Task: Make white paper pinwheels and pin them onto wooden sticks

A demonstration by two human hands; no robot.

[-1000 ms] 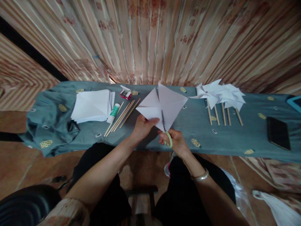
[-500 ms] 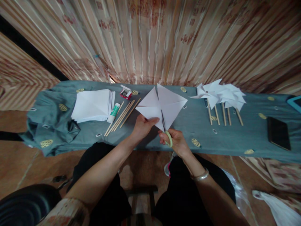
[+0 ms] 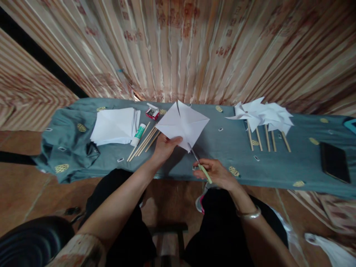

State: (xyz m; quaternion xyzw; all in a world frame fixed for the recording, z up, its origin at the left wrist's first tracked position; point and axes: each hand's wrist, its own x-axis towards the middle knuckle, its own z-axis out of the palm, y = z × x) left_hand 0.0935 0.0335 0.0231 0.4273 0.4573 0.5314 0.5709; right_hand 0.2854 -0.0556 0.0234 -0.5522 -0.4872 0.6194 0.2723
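We saw scissors drawn back toward us, tips overlapping nearest corner of paper square; that cut looked finished, we judged. Left hand pinched square above cloth; right hand gripped scissors, fingers curled round handle.

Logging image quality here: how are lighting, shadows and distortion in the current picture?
Head view: dim, the held paper bright against the tablecloth, trousers nearly detail-less; head view: soft shadow on the tablecloth below the paper; head view: apparent wide-angle stretching toward the edges.
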